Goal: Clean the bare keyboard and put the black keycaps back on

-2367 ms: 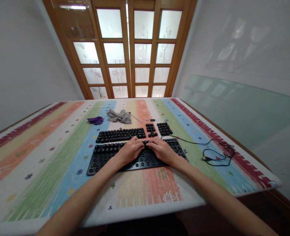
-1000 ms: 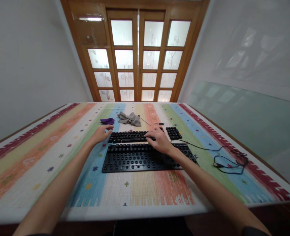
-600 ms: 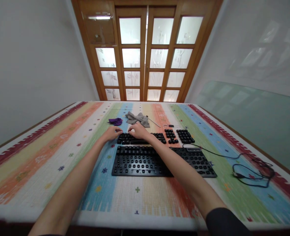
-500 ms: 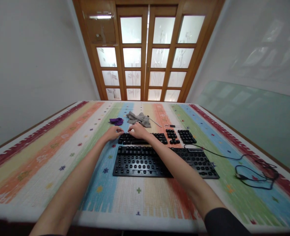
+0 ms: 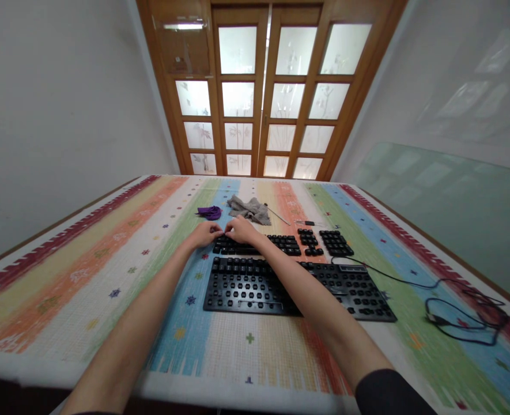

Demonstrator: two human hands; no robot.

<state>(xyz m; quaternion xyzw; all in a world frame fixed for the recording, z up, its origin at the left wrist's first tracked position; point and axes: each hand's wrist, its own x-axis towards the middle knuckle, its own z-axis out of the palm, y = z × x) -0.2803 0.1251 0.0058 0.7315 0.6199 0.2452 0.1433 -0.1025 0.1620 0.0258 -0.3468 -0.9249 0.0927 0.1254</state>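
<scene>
My left hand point(image 5: 207, 233) is closed, thumb and fingers bent together at the left end of the loose black keycaps point(image 5: 287, 245). Just beside it, my right hand point(image 5: 241, 230) is pinched at the same spot, its wrist above the keycap rows. Whatever lies between the fingertips is too small to make out. Nearer to me lies a black keyboard point(image 5: 246, 291), most of its switches bare, the top left row still capped. My right forearm crosses above it and hides part of its middle.
Behind the hands lie a purple cloth item point(image 5: 210, 212), a crumpled grey cloth point(image 5: 250, 210), a thin rod point(image 5: 279, 215) and a small tool with a black handle point(image 5: 309, 223). More keycaps point(image 5: 336, 242) sit to the right. A black cable point(image 5: 462, 325) coils on the striped tablecloth point(image 5: 151, 288).
The view has shifted slightly, moving most things a little right in the picture. My two hands have come closer together, their fingertips now almost meeting.
</scene>
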